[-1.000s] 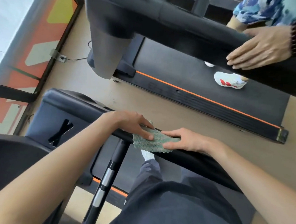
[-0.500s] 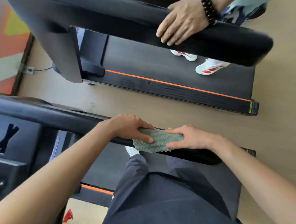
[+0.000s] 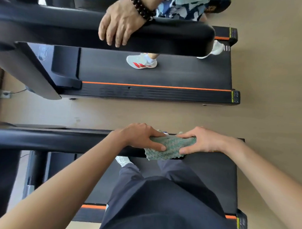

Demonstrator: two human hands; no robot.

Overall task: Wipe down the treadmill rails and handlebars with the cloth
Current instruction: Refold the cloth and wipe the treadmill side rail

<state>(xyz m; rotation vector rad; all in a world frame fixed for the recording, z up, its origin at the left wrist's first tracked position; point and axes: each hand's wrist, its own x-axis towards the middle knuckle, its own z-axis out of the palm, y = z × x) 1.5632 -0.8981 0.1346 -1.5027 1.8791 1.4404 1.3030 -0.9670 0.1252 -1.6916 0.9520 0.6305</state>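
Green cloth (image 3: 169,147) atop black handrail (image 3: 56,140)

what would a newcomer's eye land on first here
Low in the middle, the left hand and right hand grip a green cloth draped over the near treadmill's black handrail. At the top, another person's hand with a beaded bracelet rests on the neighbouring treadmill's rail. Below it, a white and red shoe is on that belt.
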